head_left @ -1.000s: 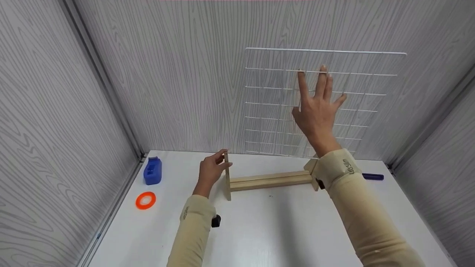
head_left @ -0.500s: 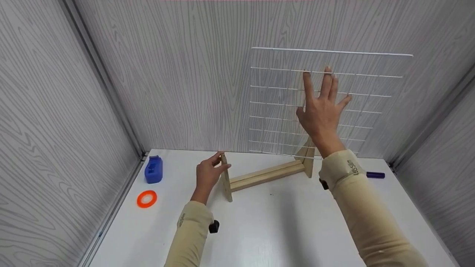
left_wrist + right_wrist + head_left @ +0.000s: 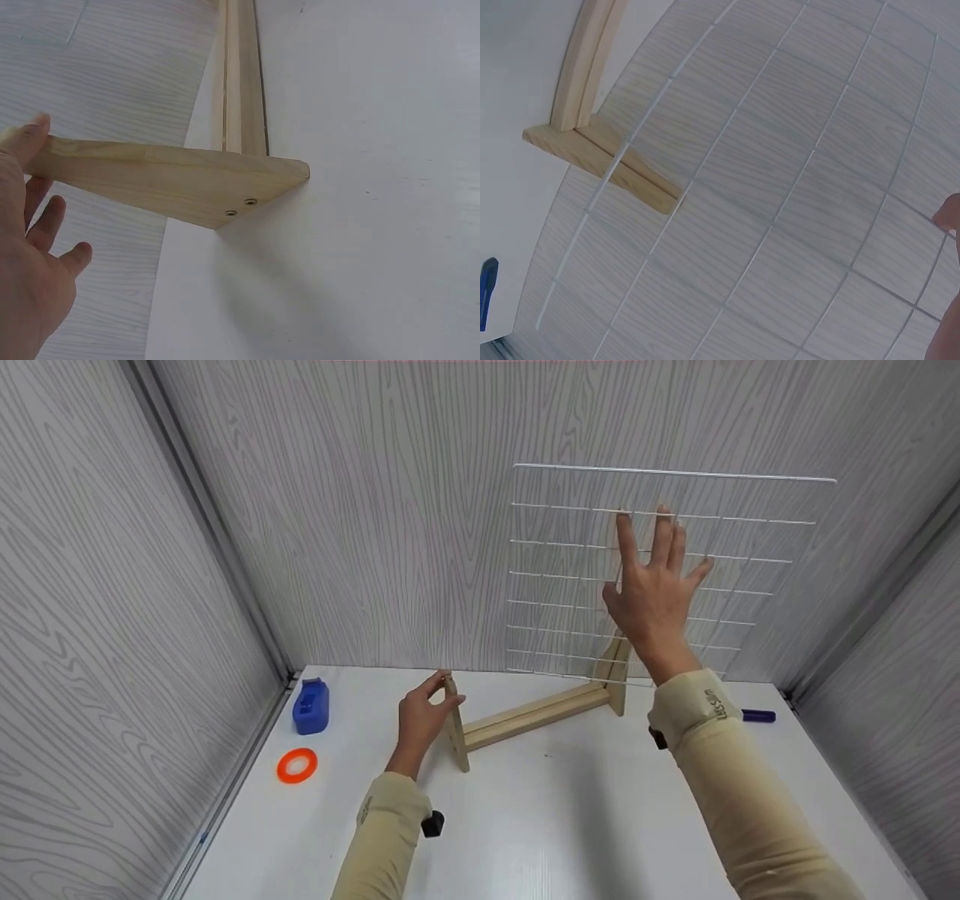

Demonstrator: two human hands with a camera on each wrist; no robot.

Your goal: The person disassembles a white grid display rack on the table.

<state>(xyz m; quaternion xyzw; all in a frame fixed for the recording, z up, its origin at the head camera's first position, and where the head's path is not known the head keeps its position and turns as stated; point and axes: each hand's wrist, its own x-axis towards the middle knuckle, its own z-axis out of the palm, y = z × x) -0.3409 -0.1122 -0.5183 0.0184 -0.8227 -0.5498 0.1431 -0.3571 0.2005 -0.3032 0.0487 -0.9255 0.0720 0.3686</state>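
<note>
Pinching the near end piece of the wooden stand [image 3: 525, 718] on the bench [image 3: 570, 825] with your left hand [image 3: 420, 718], keep your flat, spread right hand [image 3: 654, 592] pressed on the upright grid [image 3: 660, 570] while guiding its lower edge squarely to the stand's groove.

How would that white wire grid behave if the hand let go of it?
The grid looks stiff: its thin wires run straight. It is probably light, being mostly open squares. It stands upright with the right hand flat against it, so it would likely tip, though it may rest on the wall behind.
</note>
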